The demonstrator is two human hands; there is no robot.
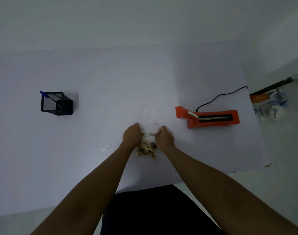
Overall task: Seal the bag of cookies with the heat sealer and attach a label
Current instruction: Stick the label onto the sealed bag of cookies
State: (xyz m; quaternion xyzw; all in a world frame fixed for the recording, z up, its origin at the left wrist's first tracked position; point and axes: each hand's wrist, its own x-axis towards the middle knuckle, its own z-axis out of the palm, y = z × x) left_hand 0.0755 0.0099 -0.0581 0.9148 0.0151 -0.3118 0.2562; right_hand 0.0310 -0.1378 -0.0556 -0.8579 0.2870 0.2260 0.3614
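Where cookies (146, 150) bunch low, the clear bag (149, 116) lies flat.

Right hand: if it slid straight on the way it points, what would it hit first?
Probably just the clear plastic bag of cookies that the right hand pinches; past it, the white table. The orange heat sealer lies off to its right.

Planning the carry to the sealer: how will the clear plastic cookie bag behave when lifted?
Probably floppy: the clear plastic bag of round cookies lies flat and thin at its empty far end. Likely end-heavy, since the cookies bunch at the near end. They may crack if squeezed.
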